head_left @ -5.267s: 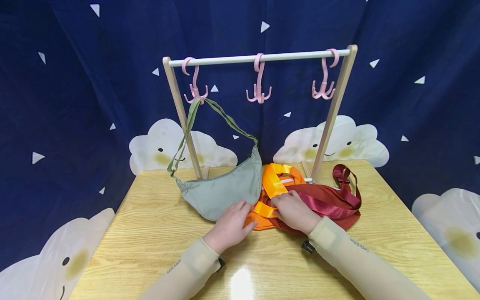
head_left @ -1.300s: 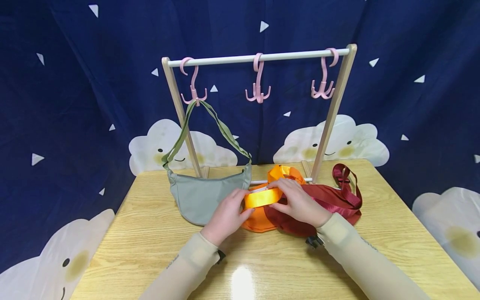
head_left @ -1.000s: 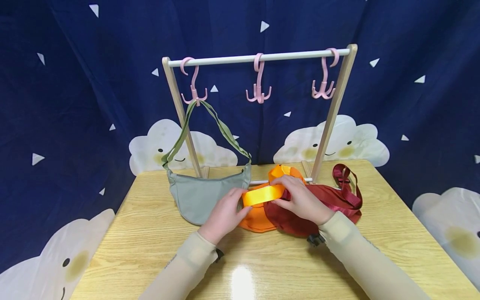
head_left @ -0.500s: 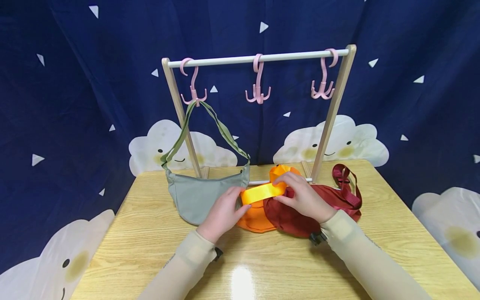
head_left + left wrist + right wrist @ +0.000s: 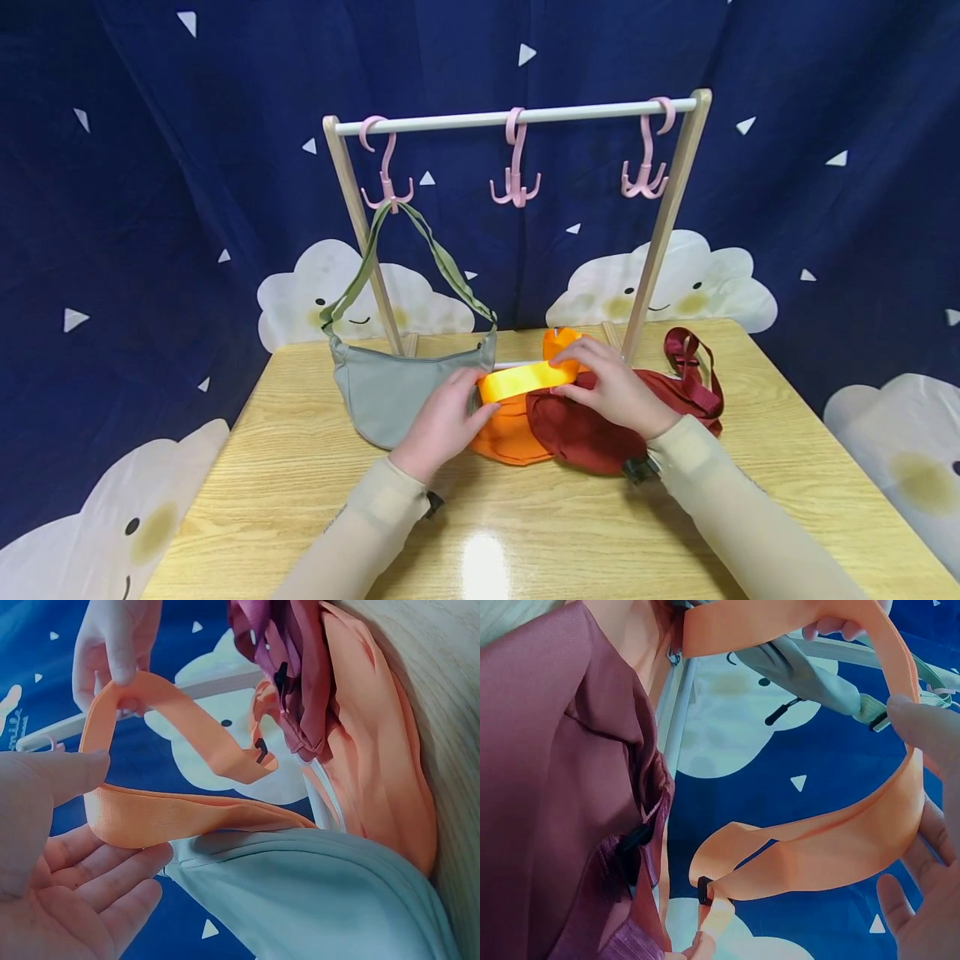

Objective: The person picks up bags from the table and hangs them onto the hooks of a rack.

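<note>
My left hand [image 5: 442,421] and right hand [image 5: 611,390] stretch a loop of glossy orange strap [image 5: 525,381] between them, each pinching it between thumb and fingers. In the left wrist view the strap [image 5: 142,816] crosses the left fingers under the thumb; a black buckle [image 5: 261,750] sits farther along it. Below the loop lies the orange bag [image 5: 510,435], partly covered by a dark red bag [image 5: 588,433] on its right. To the left, a grey-green shoulder bag [image 5: 405,387] has its strap [image 5: 446,260] looped over the left pink hook [image 5: 388,190].
Behind the hands stands a wooden rack with a white bar [image 5: 585,113]. A middle pink hook [image 5: 515,187] and a right pink hook [image 5: 645,179] hang from it without bags. The red bag's strap [image 5: 693,375] curls up at the right of the wooden table [image 5: 300,467].
Both hands have raised the orange strap off the bags and spread it into a loop. The grey-green bag has shifted left. Over the last second the loop widened and rose slightly.
</note>
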The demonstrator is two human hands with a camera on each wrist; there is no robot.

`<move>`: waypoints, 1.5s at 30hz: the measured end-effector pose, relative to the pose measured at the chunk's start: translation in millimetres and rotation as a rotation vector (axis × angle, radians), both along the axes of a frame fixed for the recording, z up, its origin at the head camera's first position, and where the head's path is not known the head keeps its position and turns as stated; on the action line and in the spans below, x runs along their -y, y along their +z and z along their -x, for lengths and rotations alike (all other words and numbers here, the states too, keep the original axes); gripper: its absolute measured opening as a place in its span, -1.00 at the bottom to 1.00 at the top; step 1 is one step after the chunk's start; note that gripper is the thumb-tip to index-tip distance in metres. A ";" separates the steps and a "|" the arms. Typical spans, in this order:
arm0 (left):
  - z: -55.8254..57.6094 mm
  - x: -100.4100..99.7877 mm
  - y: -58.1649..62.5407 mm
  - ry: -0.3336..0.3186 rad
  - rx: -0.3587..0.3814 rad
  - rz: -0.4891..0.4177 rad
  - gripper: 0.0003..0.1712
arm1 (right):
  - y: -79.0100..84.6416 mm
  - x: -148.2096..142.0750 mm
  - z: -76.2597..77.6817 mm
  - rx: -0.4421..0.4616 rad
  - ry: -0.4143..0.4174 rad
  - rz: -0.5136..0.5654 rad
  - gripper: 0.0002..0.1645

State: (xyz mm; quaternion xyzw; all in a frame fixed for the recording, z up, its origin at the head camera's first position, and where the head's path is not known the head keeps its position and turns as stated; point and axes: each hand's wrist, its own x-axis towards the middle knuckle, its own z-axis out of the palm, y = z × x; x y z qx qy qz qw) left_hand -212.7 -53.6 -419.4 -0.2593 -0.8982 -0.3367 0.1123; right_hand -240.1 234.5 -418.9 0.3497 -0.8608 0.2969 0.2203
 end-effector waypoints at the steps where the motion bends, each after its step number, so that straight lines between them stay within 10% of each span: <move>1: 0.0 0.1 0.6 0.000 0.003 -0.002 -0.50 | 0.7 -0.5 0.0 -0.002 0.001 0.001 -0.49; 45: 16.9 -0.1 60.7 -0.042 0.026 -0.030 -0.54 | 72.1 -7.8 4.8 -0.019 -0.064 -0.064 -0.51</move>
